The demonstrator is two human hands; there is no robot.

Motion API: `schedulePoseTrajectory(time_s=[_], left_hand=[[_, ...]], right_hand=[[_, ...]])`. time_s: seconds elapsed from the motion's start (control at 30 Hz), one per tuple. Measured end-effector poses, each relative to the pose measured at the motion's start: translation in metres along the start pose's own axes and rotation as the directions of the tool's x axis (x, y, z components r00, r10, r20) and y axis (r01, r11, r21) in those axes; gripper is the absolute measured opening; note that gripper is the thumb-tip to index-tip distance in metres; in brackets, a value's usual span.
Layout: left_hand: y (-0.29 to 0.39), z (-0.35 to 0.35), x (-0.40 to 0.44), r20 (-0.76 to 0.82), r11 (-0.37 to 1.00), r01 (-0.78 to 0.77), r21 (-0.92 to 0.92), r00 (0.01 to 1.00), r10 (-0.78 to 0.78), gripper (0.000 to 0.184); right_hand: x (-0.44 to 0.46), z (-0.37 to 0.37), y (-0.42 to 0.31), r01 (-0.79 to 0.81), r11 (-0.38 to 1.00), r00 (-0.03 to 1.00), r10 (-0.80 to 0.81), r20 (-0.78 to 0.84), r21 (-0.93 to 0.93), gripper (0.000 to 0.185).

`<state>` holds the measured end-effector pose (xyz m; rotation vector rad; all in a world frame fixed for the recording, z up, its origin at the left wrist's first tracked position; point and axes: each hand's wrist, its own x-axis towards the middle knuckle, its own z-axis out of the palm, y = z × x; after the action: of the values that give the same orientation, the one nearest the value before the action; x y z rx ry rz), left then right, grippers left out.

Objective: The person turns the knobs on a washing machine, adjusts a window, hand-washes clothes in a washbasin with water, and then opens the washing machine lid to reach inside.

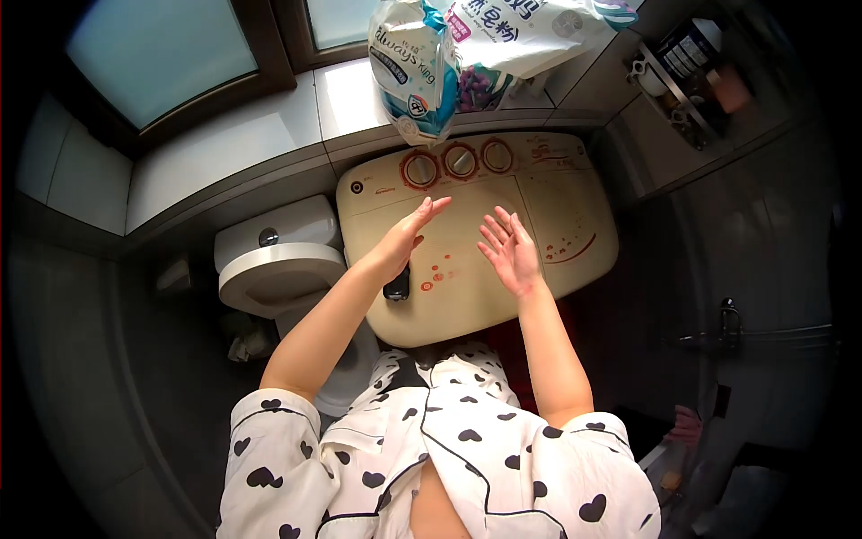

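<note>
Both hands are raised above the cream lid of a washing machine [467, 225]. My left hand [401, 241] has its fingers stretched toward the dials and holds nothing. Beneath its wrist a small black object [396, 286] lies on the lid, partly hidden. My right hand [512, 251] is turned palm up with its fingers apart, and it is empty. Three round dials with red rims, among them the middle dial [461, 161], line the machine's back panel.
Detergent bags, one blue and white [415, 76] and one mostly white [539, 36], stand on the tiled ledge [224, 162] behind the machine. A toilet [278, 269] is at the left. A wall shelf [669, 94] holds bottles, and a metal tap [729, 323] is at the right.
</note>
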<state>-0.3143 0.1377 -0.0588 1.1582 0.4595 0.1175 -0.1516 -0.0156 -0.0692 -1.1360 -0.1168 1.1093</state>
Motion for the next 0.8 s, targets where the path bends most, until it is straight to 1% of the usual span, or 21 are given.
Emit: schedulePoseTrajectory(time_s=[0.1, 0.13, 0.23, 0.3, 0.33, 0.4, 0.53, 0.6, 0.63, 0.73, 0.8], left_hand=[[-0.004, 0.035, -0.001, -0.045, 1.0, -0.017, -0.012, 0.999, 0.017, 0.066], [-0.005, 0.046, -0.003, -0.054, 1.0, -0.026, -0.008, 0.998, 0.026, 0.066], [-0.006, 0.08, -0.01, -0.083, 0.996, -0.042, -0.073, 0.996, 0.035, 0.066], [-0.019, 0.099, -0.01, -0.081, 0.99, -0.078, -0.118, 0.994, 0.069, 0.066], [-0.025, 0.112, -0.011, -0.085, 0.987, -0.085, -0.137, 0.994, 0.073, 0.065], [-0.037, 0.141, -0.013, -0.08, 0.98, -0.077, -0.183, 0.995, 0.063, 0.064], [-0.071, 0.204, -0.013, 0.057, 0.98, -0.01, -0.197, 0.998, 0.021, 0.063], [-0.088, 0.238, -0.01, 0.126, 0.985, 0.072, -0.154, 0.991, -0.052, 0.063], [-0.094, 0.255, -0.007, 0.16, 0.985, 0.113, -0.131, 0.983, -0.092, 0.063], [-0.116, 0.304, 0.005, 0.311, 0.973, 0.23, -0.023, 0.927, -0.212, 0.062], [-0.129, 0.338, 0.011, 0.41, 0.956, 0.283, 0.071, 0.866, -0.287, 0.062]], right_hand=[[-0.015, -0.027, -0.007, 0.025, 0.999, 1.0, -0.024, -0.018, 0.035, 0.059], [-0.02, -0.034, -0.009, 0.025, 0.998, 1.0, -0.025, 0.002, 0.064, 0.059], [-0.034, -0.05, -0.012, 0.018, 0.992, 0.998, -0.026, 0.065, 0.124, 0.058], [-0.047, -0.063, -0.015, 0.017, 0.989, 0.994, -0.032, 0.102, 0.144, 0.058], [-0.056, -0.07, -0.018, 0.021, 0.989, 0.994, -0.036, 0.099, 0.143, 0.057], [-0.072, -0.094, -0.018, 0.046, 0.978, 0.993, -0.067, 0.095, 0.205, 0.057], [-0.121, -0.149, -0.007, 0.17, 0.933, 0.984, -0.178, -0.003, 0.316, 0.055], [-0.15, -0.176, -0.001, 0.236, 0.902, 0.972, -0.221, -0.083, 0.363, 0.057], [-0.165, -0.188, 0.0, 0.248, 0.89, 0.968, -0.211, -0.138, 0.382, 0.06], [-0.206, -0.23, 0.007, 0.318, 0.866, 0.935, -0.219, -0.28, 0.386, 0.064], [-0.234, -0.256, 0.015, 0.401, 0.825, 0.886, -0.238, -0.399, 0.398, 0.062]])
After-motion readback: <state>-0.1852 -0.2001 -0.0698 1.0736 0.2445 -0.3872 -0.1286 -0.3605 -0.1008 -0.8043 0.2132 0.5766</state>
